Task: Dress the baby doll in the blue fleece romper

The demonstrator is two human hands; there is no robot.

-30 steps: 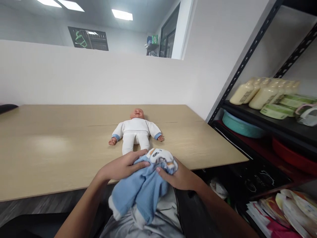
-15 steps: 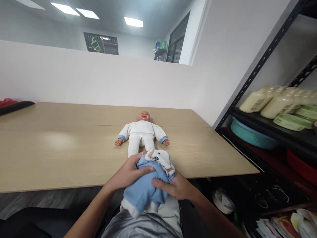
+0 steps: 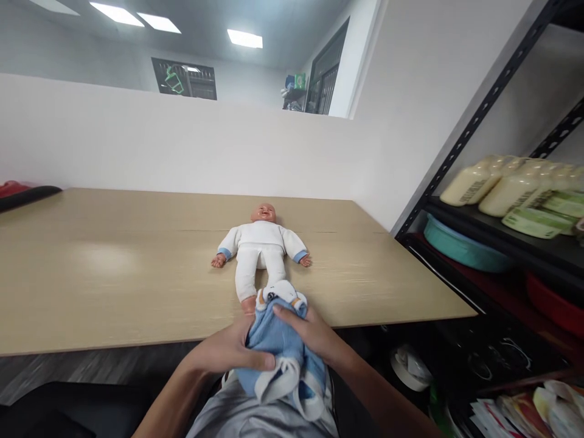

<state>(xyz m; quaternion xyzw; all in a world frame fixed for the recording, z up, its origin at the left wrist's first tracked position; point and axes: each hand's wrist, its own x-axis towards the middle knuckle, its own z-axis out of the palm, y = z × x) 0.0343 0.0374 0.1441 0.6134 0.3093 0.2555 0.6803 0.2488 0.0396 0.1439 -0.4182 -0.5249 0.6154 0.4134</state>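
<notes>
Between my two hands is a small blue cloth garment (image 3: pixel 278 337) with white trim and a white patch with an animal face. My left hand (image 3: pixel 232 350) grips its left side, thumb pressed on the front. On the right side my right hand (image 3: pixel 310 331) holds it, with the thumb near the animal face. The garment hangs over my lap at the table's front edge. Just beyond it, a baby doll (image 3: pixel 261 243) in a white top and white trousers with blue cuffs lies on its back, feet toward me. The garment hides one of its feet.
The doll lies on a light wooden table (image 3: pixel 114 292) against a white wall. On the right, a black metal shelf (image 3: pixel 479 228) carries cream-coloured bottles (image 3: pixel 469 185) and a teal basin (image 3: pixel 460 246). Papers and packets (image 3: pixel 524 413) lie low at the right.
The garment has been turned and lowered toward me, so its white-trimmed openings now show. My left hand has moved down along it, my right thumb up. The doll's foot has come into view.
</notes>
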